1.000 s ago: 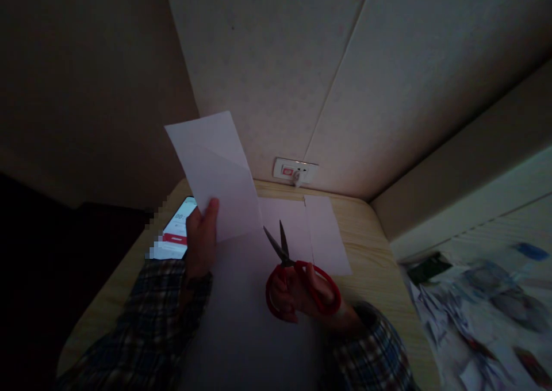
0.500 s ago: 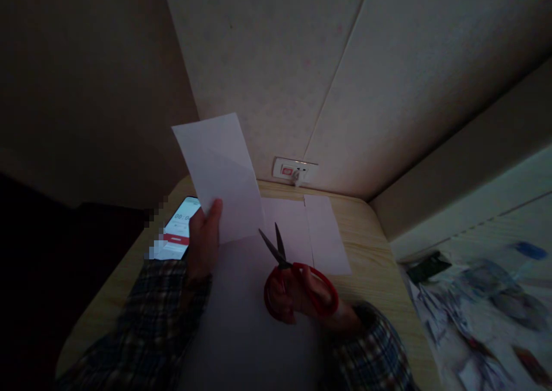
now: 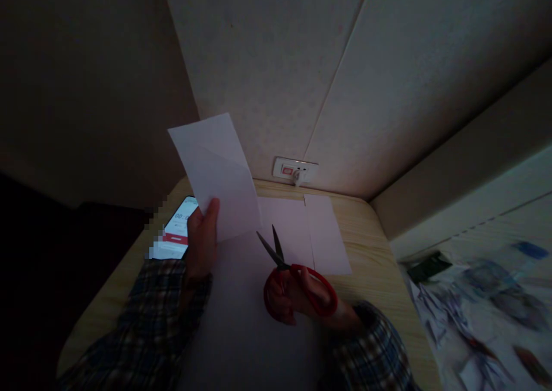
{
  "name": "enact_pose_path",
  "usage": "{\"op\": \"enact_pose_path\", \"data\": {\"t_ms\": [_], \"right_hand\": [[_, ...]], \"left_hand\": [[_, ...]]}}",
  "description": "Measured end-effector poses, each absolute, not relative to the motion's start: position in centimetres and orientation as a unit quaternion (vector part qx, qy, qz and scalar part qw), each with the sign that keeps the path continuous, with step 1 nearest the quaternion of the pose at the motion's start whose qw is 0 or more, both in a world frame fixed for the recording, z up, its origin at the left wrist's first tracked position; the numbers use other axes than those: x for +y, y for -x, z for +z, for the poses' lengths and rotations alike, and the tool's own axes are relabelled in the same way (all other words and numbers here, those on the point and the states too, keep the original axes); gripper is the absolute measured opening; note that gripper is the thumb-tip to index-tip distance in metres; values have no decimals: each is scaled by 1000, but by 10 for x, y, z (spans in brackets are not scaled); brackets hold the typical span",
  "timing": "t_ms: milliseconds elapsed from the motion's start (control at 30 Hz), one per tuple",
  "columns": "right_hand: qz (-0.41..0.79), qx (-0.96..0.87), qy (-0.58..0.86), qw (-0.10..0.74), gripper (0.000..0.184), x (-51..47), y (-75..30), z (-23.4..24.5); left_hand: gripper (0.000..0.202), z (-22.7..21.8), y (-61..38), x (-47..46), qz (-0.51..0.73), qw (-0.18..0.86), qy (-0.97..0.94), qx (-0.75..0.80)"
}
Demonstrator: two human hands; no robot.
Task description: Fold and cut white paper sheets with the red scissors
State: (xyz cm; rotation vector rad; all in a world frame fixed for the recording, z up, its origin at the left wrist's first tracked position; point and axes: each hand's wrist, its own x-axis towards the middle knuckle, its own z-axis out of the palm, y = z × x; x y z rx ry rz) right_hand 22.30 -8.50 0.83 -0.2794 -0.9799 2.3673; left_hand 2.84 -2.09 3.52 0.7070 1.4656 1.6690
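My left hand (image 3: 202,236) pinches a white sheet of paper (image 3: 218,175) near its lower left edge, thumb on the front, and the sheet stands tilted up over the table. Red-handled scissors (image 3: 278,256) are in my right hand (image 3: 293,293), with the fingers through the loops. Their blades are spread and point up and left, close to the sheet's lower right corner; whether they touch it I cannot tell. Beneath lie more white paper (image 3: 287,224) and a separate white piece (image 3: 328,233) on its right, with a thin dark line between them.
A phone (image 3: 177,230) with a lit timer screen lies on the wooden table (image 3: 366,247) left of my left hand. A wall socket (image 3: 295,169) with a plug is behind the table. Paper scraps and plastic bags (image 3: 487,287) lie lower on the right.
The sheet in my left hand has shifted slightly left and down. The scissors have moved very little, their blades still spread.
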Motion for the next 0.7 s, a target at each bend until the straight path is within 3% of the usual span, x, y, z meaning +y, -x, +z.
{"op": "enact_pose_path", "data": {"t_ms": [700], "right_hand": [[881,-355,117,289,54,-85,-224,13]], "left_hand": [[39,21,-24,-19,657,378,-315,571]]}}
